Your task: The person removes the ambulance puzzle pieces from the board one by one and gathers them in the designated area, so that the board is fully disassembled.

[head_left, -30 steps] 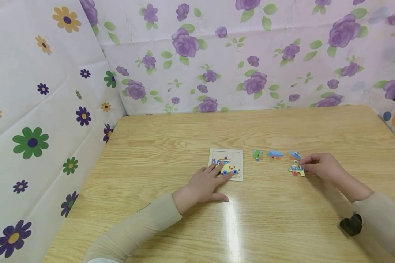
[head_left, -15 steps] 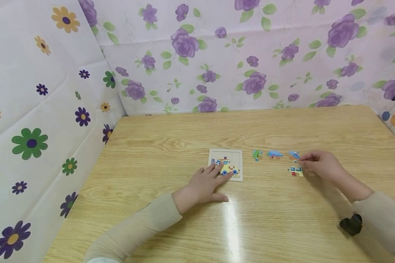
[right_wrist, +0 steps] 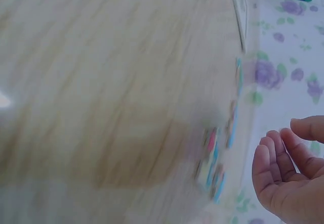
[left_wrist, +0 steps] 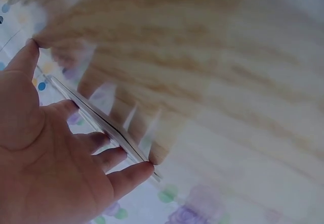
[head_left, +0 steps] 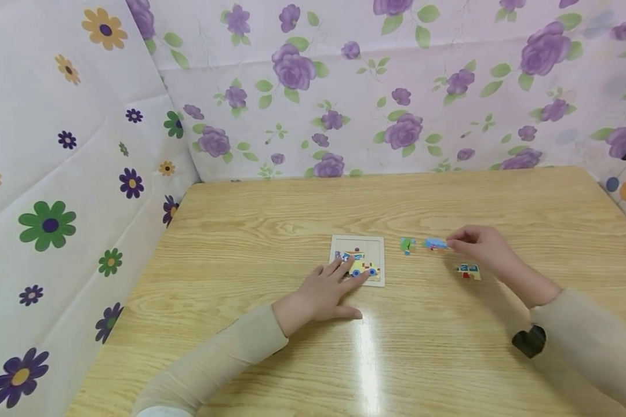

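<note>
My left hand (head_left: 320, 295) lies spread with its fingertips resting on a square puzzle board (head_left: 372, 247). A yellow vehicle picture (head_left: 362, 267) fills its lower part, partly under the fingers. In the left wrist view the fingers touch the thin board (left_wrist: 121, 137). Over the loose puzzle pieces hovers my right hand (head_left: 485, 249), fingertips beside a blue piece (head_left: 435, 243). The right wrist view shows that hand (right_wrist: 291, 181) loosely curved, thumb apart, holding nothing visible. A yellow-and-red piece (head_left: 469, 271) lies below it; another blue-edged piece (right_wrist: 218, 183) shows only in the right wrist view.
A green puzzle piece (head_left: 408, 245) lies between the board and the blue piece. The wooden table (head_left: 271, 220) meets a flower-patterned cloth (head_left: 365, 104) at the back and another cloth (head_left: 94, 185) on the left. A dark heart-shaped patch (head_left: 529, 340) shows by the right sleeve.
My right hand has left the yellow-and-red piece and the small piece edge above it, moving left toward the blue piece. It now covers the upper-right piece. The left hand has stayed put.
</note>
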Action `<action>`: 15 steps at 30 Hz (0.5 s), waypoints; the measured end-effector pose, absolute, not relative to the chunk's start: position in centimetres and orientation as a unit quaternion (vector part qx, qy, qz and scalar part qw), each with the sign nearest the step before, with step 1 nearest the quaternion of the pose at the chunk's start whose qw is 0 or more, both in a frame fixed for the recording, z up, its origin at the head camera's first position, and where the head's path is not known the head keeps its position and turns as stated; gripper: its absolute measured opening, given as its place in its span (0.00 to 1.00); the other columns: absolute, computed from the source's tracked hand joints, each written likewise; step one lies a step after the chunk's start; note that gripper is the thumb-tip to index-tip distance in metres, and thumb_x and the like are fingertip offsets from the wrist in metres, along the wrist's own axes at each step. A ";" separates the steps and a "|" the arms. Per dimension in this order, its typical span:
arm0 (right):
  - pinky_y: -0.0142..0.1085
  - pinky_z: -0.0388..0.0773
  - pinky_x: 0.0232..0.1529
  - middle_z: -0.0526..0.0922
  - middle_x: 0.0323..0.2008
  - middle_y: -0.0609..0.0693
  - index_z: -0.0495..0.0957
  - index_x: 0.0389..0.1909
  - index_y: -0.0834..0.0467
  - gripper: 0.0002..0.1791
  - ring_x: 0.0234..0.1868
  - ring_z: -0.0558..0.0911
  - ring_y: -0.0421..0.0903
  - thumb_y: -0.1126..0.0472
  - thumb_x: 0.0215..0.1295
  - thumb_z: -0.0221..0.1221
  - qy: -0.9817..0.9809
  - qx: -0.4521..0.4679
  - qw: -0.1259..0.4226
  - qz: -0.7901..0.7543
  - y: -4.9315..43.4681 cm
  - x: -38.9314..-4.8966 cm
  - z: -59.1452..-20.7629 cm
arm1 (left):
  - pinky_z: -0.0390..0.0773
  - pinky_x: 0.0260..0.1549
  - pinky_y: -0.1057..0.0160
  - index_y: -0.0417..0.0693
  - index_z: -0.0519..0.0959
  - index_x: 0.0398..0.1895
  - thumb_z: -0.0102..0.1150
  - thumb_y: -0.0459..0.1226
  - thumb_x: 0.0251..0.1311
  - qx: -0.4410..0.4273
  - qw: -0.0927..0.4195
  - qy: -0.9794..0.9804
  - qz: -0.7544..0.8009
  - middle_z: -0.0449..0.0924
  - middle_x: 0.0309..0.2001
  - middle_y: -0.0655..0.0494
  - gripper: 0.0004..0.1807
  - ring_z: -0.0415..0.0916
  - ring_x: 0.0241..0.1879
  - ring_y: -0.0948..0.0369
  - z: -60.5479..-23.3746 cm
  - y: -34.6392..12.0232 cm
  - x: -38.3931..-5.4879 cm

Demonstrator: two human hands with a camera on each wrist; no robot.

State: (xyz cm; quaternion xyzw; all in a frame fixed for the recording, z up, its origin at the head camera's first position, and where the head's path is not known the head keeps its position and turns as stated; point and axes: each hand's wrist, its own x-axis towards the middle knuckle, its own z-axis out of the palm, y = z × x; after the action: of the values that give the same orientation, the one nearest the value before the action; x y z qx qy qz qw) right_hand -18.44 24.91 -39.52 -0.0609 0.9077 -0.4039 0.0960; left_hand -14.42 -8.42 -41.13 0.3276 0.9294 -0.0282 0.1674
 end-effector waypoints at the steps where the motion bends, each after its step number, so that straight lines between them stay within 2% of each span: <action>1: 0.36 0.78 0.35 0.81 0.43 0.62 0.76 0.50 0.66 0.23 0.38 0.79 0.49 0.49 0.71 0.52 0.906 -0.063 0.096 -0.407 24.5 -18.6 -39.5 | 0.55 0.68 0.45 0.69 0.43 0.76 0.43 0.66 0.61 0.325 0.172 0.930 -0.025 0.36 0.77 0.51 0.43 0.38 0.75 0.50 -41.1 -8.4 -14.4; 8: 0.38 0.79 0.40 0.82 0.42 0.62 0.77 0.49 0.67 0.21 0.40 0.80 0.49 0.52 0.70 0.53 0.891 -0.081 0.088 -0.438 21.8 -19.4 -39.4 | 0.50 0.70 0.46 0.68 0.40 0.76 0.42 0.65 0.62 0.317 0.189 0.929 -0.014 0.33 0.77 0.51 0.43 0.33 0.76 0.51 -41.1 -8.4 -14.4; 15: 0.32 0.76 0.35 0.81 0.41 0.59 0.78 0.46 0.66 0.16 0.36 0.76 0.45 0.56 0.69 0.55 0.886 -0.102 0.087 -0.445 18.8 -20.2 -39.6 | 0.49 0.70 0.45 0.67 0.41 0.76 0.43 0.65 0.62 0.312 0.194 0.930 0.002 0.32 0.77 0.50 0.43 0.32 0.75 0.50 -40.9 -8.4 -14.2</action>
State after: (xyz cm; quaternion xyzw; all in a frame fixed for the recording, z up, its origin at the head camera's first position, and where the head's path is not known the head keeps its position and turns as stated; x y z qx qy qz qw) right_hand -20.16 18.78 -39.57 -0.1015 0.8856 -0.4448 0.0867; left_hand -14.21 -8.37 -40.92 0.3122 0.9300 0.0021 0.1939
